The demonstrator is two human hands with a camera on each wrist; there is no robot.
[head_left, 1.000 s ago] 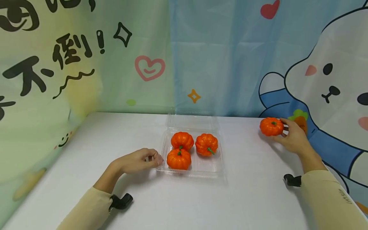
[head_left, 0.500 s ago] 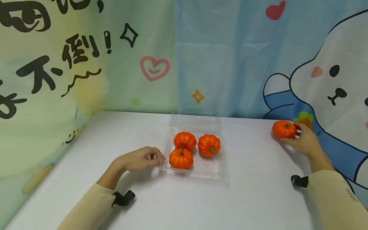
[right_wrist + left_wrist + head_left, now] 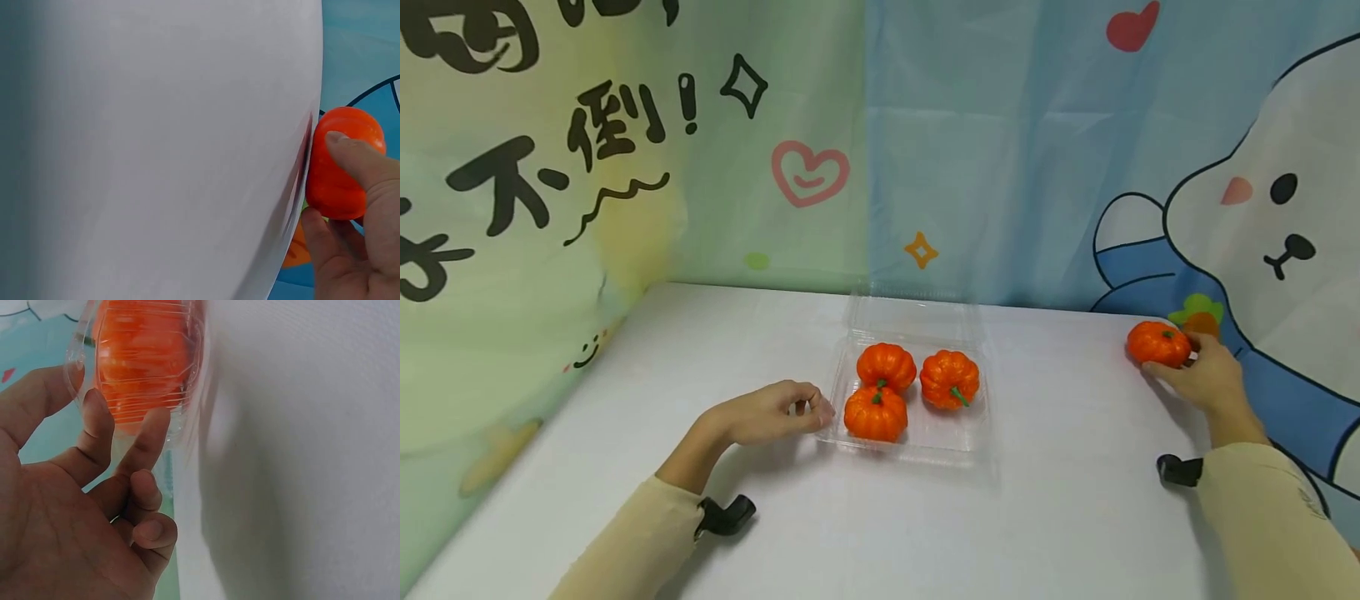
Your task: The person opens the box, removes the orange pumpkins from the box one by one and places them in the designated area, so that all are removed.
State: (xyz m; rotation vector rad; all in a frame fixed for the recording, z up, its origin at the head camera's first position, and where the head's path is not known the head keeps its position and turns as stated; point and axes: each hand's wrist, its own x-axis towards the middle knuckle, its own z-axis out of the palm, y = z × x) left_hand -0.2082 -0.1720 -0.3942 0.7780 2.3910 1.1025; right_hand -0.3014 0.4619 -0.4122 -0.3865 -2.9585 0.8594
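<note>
A clear plastic clamshell tray (image 3: 917, 454) lies on the white table with its lid (image 3: 913, 317) folded back. Three orange toy pumpkins sit in it: back left (image 3: 886, 365), back right (image 3: 950, 377) and front left (image 3: 876, 413). My left hand (image 3: 816, 408) rests at the tray's left edge; in the left wrist view the left hand (image 3: 81, 394) pinches the tray rim (image 3: 187, 375) beside a pumpkin (image 3: 144, 356). Far right, my right hand (image 3: 1180, 362) grips a fourth pumpkin (image 3: 1157, 343), which sits on the table by the backdrop. The right wrist view shows this pumpkin (image 3: 340, 162) in my fingers.
A cartoon-printed fabric backdrop (image 3: 1000, 167) walls the table at the back and both sides. The table's right edge (image 3: 300, 187) runs close to the held pumpkin. Black camera mounts sit on my left wrist (image 3: 726, 514) and right wrist (image 3: 1176, 469).
My right hand has carried the fourth pumpkin farther right, away from the tray and toward the backdrop. The left hand has stayed at the tray's edge.
</note>
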